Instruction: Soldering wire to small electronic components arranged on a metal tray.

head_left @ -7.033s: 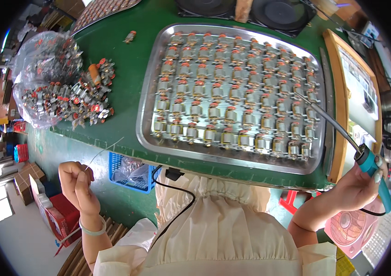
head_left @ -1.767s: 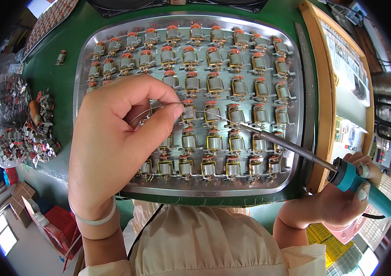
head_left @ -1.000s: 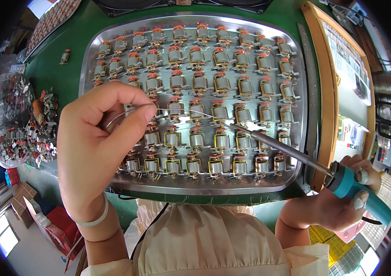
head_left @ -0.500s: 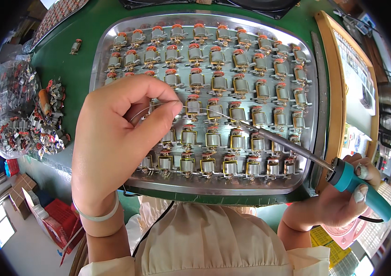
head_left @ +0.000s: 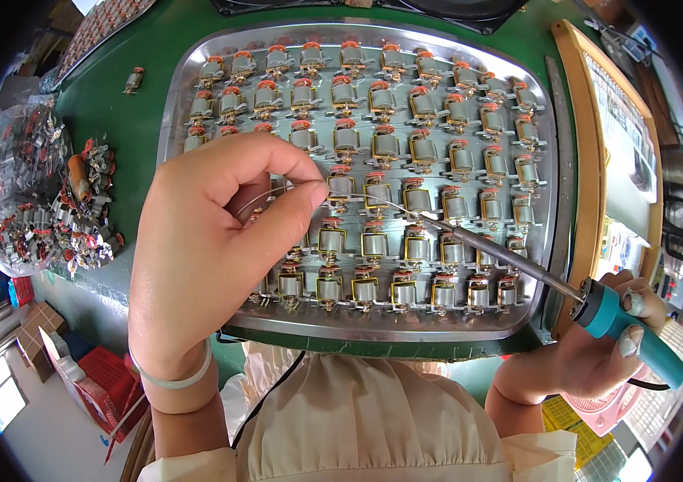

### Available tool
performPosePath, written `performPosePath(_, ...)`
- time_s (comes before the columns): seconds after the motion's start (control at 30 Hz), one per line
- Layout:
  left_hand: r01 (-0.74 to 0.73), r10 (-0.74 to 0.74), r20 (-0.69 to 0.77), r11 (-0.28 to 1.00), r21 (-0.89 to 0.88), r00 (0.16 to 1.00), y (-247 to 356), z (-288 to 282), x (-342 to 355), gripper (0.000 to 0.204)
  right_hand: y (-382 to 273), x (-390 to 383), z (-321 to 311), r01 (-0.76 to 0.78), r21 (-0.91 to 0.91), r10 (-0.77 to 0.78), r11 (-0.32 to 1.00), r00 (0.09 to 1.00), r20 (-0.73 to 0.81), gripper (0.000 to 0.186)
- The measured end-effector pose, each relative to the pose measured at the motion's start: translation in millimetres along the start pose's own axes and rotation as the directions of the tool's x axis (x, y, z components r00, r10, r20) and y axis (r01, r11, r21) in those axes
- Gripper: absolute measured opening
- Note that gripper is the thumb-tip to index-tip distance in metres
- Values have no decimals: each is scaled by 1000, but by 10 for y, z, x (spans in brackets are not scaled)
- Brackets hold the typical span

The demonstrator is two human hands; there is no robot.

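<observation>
My left hand (head_left: 217, 249) is closed, its thumb and index finger pinching a thin silver wire (head_left: 366, 197) over a metal tray (head_left: 374, 328). The tray holds rows of small cylindrical metal components (head_left: 385, 145) with orange-red tops and yellowish frames. My right hand (head_left: 590, 353) grips a teal-handled soldering iron (head_left: 639, 345) at the lower right. The iron's long shaft (head_left: 502, 257) reaches diagonally over the tray, its tip meeting the wire's end at a component in a middle row; whether it touches that component I cannot tell.
A plastic bag (head_left: 20, 145) and loose pile of components (head_left: 92, 233) lie left. A lone component (head_left: 134, 80) and another loaded tray (head_left: 104, 28) are at upper left. A wooden-framed panel (head_left: 566, 48) stands right, black round-centred units (head_left: 478, 12) behind. A red box (head_left: 108, 394) sits below left.
Since seven seconds ago, my left hand has moved up and right over the tray with the wire, and the iron's tip has shifted left. In the last second both shifted only slightly.
</observation>
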State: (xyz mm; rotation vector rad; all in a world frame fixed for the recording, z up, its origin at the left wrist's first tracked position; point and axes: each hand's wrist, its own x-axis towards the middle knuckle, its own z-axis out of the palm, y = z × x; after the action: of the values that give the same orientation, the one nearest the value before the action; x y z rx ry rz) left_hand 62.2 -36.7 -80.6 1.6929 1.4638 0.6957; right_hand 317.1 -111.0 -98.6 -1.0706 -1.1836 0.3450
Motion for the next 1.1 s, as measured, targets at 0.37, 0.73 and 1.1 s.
performPosePath(0.37,41,-41,-37,999,-19,998,-50,-183,-34,6,-78,-37,-20,25,23,-24,999,999,-46,29)
performPosePath(0.73,89,-91,-54,995,-35,994,-134,-211,-57,7,-50,-38,165,64,-26,-62,998,995,79,28)
performPosePath(1.1,37,-37,-16,999,-12,999,-162,-198,-61,6,-48,-65,156,21,22,-23,1000,997,76,27)
